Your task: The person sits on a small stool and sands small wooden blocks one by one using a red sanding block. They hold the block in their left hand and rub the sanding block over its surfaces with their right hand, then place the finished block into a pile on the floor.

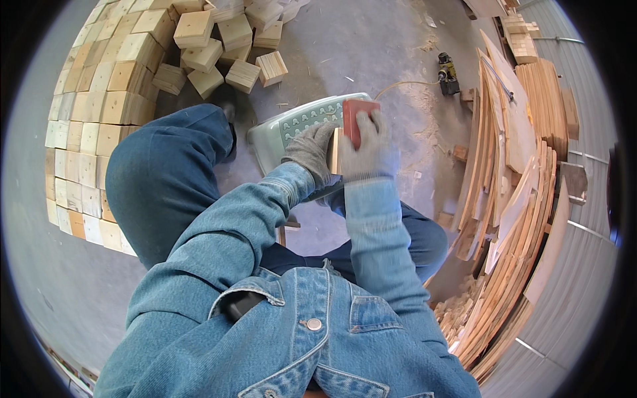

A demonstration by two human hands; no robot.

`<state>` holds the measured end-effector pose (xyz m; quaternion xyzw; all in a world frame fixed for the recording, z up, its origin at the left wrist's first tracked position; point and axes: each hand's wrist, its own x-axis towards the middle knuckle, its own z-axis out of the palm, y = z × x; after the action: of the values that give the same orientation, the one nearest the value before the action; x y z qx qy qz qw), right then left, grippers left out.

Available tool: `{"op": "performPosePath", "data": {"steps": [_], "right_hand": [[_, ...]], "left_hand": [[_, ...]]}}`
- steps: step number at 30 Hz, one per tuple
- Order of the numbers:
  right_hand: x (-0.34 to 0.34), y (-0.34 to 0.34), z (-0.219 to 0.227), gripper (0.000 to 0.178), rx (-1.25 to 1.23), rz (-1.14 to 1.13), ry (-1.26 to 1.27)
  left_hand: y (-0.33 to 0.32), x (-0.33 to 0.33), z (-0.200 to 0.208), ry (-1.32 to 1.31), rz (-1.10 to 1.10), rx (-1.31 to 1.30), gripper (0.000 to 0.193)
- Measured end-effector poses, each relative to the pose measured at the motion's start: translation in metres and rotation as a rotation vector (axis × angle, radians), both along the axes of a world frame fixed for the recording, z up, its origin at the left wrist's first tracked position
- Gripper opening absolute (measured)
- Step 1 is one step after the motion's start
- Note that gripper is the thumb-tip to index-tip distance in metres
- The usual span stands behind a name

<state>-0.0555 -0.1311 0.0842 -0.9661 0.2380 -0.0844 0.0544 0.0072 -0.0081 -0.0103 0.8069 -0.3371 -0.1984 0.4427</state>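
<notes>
Nearest is the wearer's denim jacket (pixel 338 331), its two sleeves reaching forward to gloved hands between the bent knees.

The left hand (pixel 310 152) has its fingers closed about a pale wooden piece (pixel 335 152), gripping it from the left side. The piece is above the near part of a pale green plastic stool (pixel 265 140); its narrow edge faces up, and its long axis runs away from the wearer, the far end pointing forward. Whether it touches the stool cannot be told.

The right hand (pixel 369 149) (slightly blurred at the cuff) has its fingers bent over a red-brown block (pixel 352 123), just right of the wooden piece. The block's long axis also runs forward, its far end projecting beyond the fingers. Contact between the two is hidden.

To the left, squared timber blocks (pixel 86 132) form a neat stack. To the right, long boards (pixel 524 239) lie piled. Farther forward, loose timber blocks (pixel 233 33) lie heaped on the concrete floor (pixel 332 46), and a black-and-yellow power tool (pixel 447 73) rests near the boards.
</notes>
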Motion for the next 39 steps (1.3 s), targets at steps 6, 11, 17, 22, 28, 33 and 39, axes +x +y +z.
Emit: {"op": "performPosePath", "data": {"steps": [6,11,17,22,28,33,39], "right_hand": [[0.031,-0.026,-0.007,0.063,0.068,-0.003,0.012],[-0.049,0.017,-0.006,0.065,-0.012,0.140,-0.133],[-0.120,0.051,0.002,0.067,0.041,0.194,-0.107],[-0.078,0.027,-0.004,0.062,-0.008,0.215,-0.169],[0.014,-0.031,-0.010,0.061,0.083,-0.022,-0.025],[-0.001,-0.026,-0.007,0.064,0.021,0.036,-0.072],[-0.108,0.035,0.002,0.069,0.029,0.134,-0.091]], "left_hand": [[-0.004,-0.001,0.005,0.007,0.011,0.009,0.109],[0.002,0.000,-0.008,-0.054,0.034,-0.154,0.089],[0.002,-0.002,0.008,-0.001,0.042,-0.048,0.081],[0.000,-0.006,-0.005,-0.057,0.046,-0.011,0.091],[-0.003,-0.003,-0.002,0.017,0.020,0.042,0.108],[-0.004,-0.002,-0.008,-0.022,0.047,-0.002,0.103],[-0.001,0.000,-0.007,-0.016,0.010,-0.066,0.099]]}}
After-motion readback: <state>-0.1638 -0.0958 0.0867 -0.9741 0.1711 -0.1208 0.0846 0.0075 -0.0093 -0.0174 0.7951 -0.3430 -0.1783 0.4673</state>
